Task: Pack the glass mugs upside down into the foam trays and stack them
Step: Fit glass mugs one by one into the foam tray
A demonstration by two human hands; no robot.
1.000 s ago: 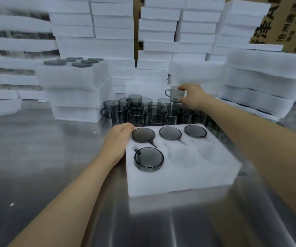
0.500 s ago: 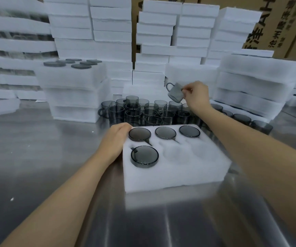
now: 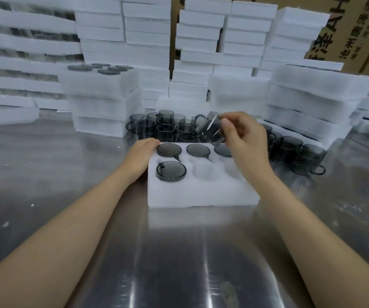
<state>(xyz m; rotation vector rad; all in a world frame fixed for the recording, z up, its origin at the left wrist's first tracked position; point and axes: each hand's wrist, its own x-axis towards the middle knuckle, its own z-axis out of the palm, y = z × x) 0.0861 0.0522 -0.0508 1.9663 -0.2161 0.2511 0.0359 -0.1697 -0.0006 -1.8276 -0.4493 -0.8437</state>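
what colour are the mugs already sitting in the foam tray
Smoky dark grey, see-through glass mugs in the white foam tray; shown in the head view.

Smoky glossy glass mugs (image 3: 171, 170); matt white foam tray (image 3: 201, 192); table (image 3: 68, 152) looks like brushed, reflective metal.
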